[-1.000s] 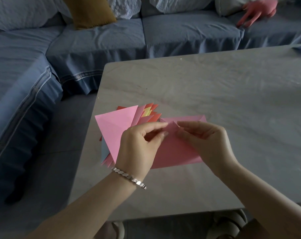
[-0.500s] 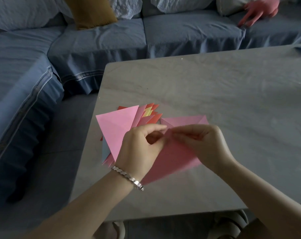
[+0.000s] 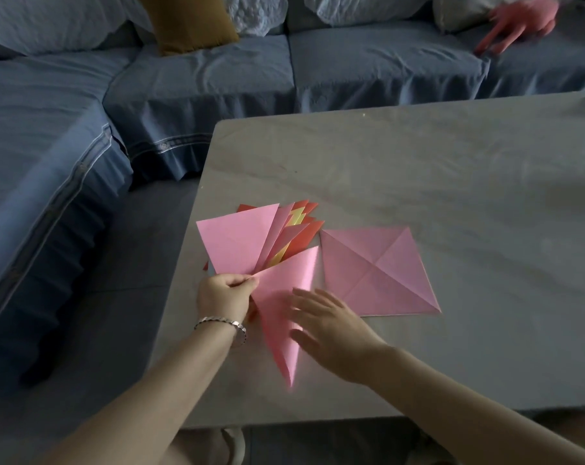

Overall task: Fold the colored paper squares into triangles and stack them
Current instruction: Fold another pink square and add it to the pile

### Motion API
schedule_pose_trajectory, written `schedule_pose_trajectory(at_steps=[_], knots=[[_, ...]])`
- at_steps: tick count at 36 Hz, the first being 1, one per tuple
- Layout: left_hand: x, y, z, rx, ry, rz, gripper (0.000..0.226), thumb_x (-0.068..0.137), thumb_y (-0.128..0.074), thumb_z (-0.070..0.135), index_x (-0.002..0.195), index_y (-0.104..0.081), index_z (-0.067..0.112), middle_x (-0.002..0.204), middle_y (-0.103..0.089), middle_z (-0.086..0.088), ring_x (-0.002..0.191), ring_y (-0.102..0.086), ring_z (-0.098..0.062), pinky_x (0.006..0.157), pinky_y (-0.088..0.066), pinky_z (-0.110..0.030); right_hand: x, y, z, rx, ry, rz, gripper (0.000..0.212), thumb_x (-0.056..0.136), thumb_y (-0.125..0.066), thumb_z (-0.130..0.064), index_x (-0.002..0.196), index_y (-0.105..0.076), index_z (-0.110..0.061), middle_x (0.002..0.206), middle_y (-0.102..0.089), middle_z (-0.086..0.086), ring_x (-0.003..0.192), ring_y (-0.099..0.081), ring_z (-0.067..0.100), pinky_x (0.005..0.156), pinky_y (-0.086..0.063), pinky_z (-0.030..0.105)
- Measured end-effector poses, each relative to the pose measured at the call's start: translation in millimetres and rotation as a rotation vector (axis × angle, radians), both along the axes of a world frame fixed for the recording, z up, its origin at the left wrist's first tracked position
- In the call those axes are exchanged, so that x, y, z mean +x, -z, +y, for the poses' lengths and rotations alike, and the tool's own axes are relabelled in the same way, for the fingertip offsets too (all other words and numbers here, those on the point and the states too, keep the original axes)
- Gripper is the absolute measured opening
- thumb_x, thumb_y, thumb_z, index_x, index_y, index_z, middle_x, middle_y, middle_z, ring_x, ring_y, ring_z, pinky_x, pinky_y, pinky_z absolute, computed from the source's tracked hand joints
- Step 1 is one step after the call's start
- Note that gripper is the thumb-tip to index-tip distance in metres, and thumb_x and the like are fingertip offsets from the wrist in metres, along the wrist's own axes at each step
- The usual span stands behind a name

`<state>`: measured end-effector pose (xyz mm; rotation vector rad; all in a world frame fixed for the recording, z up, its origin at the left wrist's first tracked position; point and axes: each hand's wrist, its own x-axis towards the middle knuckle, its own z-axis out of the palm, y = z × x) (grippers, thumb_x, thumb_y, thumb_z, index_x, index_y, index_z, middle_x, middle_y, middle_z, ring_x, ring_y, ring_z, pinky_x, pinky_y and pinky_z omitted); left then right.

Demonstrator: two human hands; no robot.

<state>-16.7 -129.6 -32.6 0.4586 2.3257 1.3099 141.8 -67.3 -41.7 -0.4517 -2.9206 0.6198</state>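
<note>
Blue sofa (image 3: 49, 169) far left with a mustard cushion (image 3: 190, 21); neither is part of the task.

The fan of triangles (image 3: 237, 243) sits at the desk's (image 3: 418, 169) left edge. It is pink on top, with red and yellow tips showing behind. It looks like several sheets, but the count can't be read, so a good share of the folding is done. They are fanned rather than squared up, so the stacking is only loose.

The left hand (image 3: 222, 297), wearing a bracelet (image 3: 220, 322), has its fingers (image 3: 240, 280) curled and pinched on the fan's lower corner.

Just right of that pinch is a separate pink triangle (image 3: 284, 290), already folded. It is long, with its point toward the near desk edge and its upper corner meeting the pinch. Can't tell if it is actually inside the grip. My read is that this one is folded and being added to the fan but not yet seated.

The right hand (image 3: 334, 330) is motion-blurred, its fingers straight and spread and holding nothing. It lies over the triangle's lower right side; contact is unclear.

Further right, a pink square (image 3: 378, 273) lies flat and open on the desk, just beside the fan's tips. Diagonal creases cross it, but it is not folded. No other loose sheets are visible.

What's left: seat the pink triangle, fold the pink square, add it, tidy the stack. Judged late stage, near the end.
</note>
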Motion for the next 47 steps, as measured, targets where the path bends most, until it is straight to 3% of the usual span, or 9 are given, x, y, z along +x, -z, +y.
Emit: schedule_pose_trajectory(at_steps=[3,7,11,15,20,25,36,43,47], knots=[[-3,6,-2,-0.036,-0.011,0.028,0.005,0.075,-0.069,0.009,0.074,-0.074,0.008,0.042,-0.059,0.005,0.052,-0.059,-0.025,0.063,-0.049,-0.030,-6,15,-2,0.016,0.002,-0.097,0.047,0.100,-0.028,-0.036,0.145,-0.026,-0.023,0.154,-0.016,-0.009,0.142,-0.005,0.007,0.105,0.016,0.023],[-9,16,-5,-0.084,-0.001,0.076,0.008,0.075,-0.068,0.012,0.078,-0.074,0.008,0.072,-0.071,-0.012,0.069,-0.067,-0.029,0.072,-0.054,-0.036,-7,25,-3,0.031,0.036,-0.152,0.049,0.099,-0.022,-0.038,0.145,-0.024,-0.024,0.153,-0.020,-0.009,0.142,-0.010,0.007,0.105,0.017,0.026],[-11,25,-8,-0.116,0.017,0.097,0.009,0.077,-0.067,0.012,0.080,-0.074,0.008,0.075,-0.071,-0.013,0.069,-0.066,-0.029,0.067,-0.050,-0.030,-7,24,0,0.079,0.135,-0.226,0.052,0.099,-0.028,-0.040,0.144,-0.027,-0.015,0.153,-0.022,-0.001,0.143,-0.010,0.010,0.104,0.020,0.030],[-11,28,-10,-0.118,0.015,0.146,0.011,0.078,-0.067,0.011,0.083,-0.074,0.004,0.079,-0.071,-0.012,0.069,-0.058,-0.021,0.063,-0.037,-0.022,-18,24,15,0.083,0.242,-0.289,0.056,0.099,-0.025,-0.042,0.146,-0.021,-0.012,0.155,-0.016,0.001,0.143,-0.007,0.013,0.111,0.013,0.032],[-12,32,-9,-0.118,0.026,0.169,0.015,0.077,-0.072,0.023,0.080,-0.075,0.008,0.076,-0.072,-0.012,0.070,-0.064,-0.026,0.064,-0.046,-0.028,-40,23,45,0.069,0.345,-0.329,0.057,0.099,-0.026,-0.040,0.146,-0.016,-0.010,0.156,-0.013,0.002,0.143,-0.003,0.015,0.115,0.002,0.037],[-12,32,-8,-0.117,0.030,0.174,0.017,0.078,-0.071,0.023,0.081,-0.074,0.007,0.078,-0.072,-0.012,0.071,-0.064,-0.026,0.063,-0.041,-0.025,-57,22,71,0.072,0.393,-0.309,0.055,0.098,-0.031,-0.039,0.144,-0.023,-0.009,0.154,-0.019,0.001,0.143,-0.003,0.016,0.115,-0.005,0.035],[-13,36,-8,-0.107,0.006,0.175,0.017,0.077,-0.071,0.022,0.081,-0.075,0.006,0.077,-0.072,-0.013,0.069,-0.063,-0.025,0.061,-0.042,-0.027,-29,20,27,0.032,0.209,-0.484,0.132,0.060,-0.053,-0.081,0.145,0.007,0.001,0.154,0.014,0.013,0.139,0.023,0.023,0.114,0.009,0.050],[-10,36,-8,-0.120,-0.013,0.182,0.015,0.079,-0.069,0.018,0.079,-0.074,0.004,0.076,-0.071,-0.013,0.068,-0.059,-0.025,0.061,-0.038,-0.024,-11,21,0,0.085,0.104,-0.542,0.133,0.062,-0.051,-0.081,0.141,0.017,0.002,0.151,0.024,0.014,0.124,0.037,0.024,0.110,0.016,0.048],[-10,36,-7,-0.130,-0.019,0.148,0.010,0.078,-0.067,0.013,0.077,-0.073,0.005,0.074,-0.071,-0.014,0.069,-0.065,-0.030,0.068,-0.053,-0.034,-3,21,-8,0.109,0.040,-0.551,0.135,0.061,-0.051,-0.082,0.141,0.017,0.002,0.151,0.023,0.016,0.123,0.039,0.026,0.110,0.016,0.051]])
